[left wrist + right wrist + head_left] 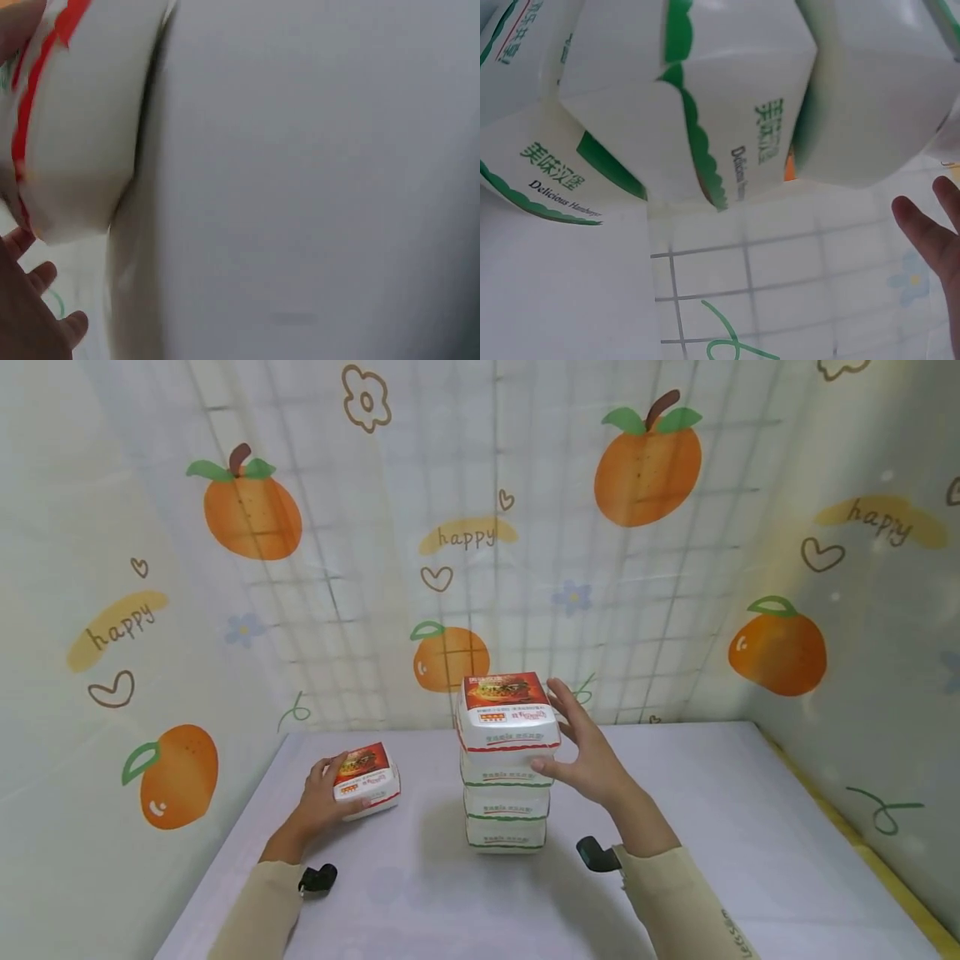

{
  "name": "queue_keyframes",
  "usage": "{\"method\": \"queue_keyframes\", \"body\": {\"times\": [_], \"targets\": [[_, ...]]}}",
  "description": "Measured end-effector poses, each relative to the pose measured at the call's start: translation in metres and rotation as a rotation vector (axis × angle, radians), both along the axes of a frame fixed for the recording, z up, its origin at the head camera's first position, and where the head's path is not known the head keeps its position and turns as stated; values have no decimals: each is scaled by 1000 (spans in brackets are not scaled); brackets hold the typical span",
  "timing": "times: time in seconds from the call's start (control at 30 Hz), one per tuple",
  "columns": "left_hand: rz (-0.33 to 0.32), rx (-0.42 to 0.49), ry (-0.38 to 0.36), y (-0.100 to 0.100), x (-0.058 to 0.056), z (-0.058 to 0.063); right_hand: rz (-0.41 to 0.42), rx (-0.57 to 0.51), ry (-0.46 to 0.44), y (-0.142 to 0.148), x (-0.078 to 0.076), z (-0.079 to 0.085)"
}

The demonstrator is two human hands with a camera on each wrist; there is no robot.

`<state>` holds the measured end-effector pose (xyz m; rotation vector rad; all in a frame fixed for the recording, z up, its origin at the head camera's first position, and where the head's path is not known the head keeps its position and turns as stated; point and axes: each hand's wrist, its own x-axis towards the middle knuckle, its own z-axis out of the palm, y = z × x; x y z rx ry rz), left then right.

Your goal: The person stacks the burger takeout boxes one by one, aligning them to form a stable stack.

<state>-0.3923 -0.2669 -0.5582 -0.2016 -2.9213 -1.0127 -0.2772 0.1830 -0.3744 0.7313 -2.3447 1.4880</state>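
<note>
A burger box (367,781) with a red-trimmed lid and a burger picture sits at the left of the table. My left hand (321,797) holds it from its left side, thumb along the front and fingers at the far edge; its red-edged side (82,127) shows in the left wrist view. At the middle stands a stack of several burger boxes: a red-trimmed box (506,714) on top, green-trimmed boxes (506,818) below. Beside the upper stack, my right hand (592,760) has spread fingers, thumb at the second box's edge. Its fingertips (904,210) stand apart from the boxes.
The white table (712,827) runs back to a printed curtain (360,568) with oranges and a grid behind it. A yellow strip (862,852) lines the table's right edge. A dark wrist device (597,855) sticks out from the right sleeve.
</note>
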Motion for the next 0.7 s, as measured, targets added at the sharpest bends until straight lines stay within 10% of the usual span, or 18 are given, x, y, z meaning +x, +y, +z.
{"method": "queue_keyframes", "body": {"times": [0.7], "targets": [[-58, 70, -31, 18, 14, 5, -13, -8, 9, 7, -25, -23]]}}
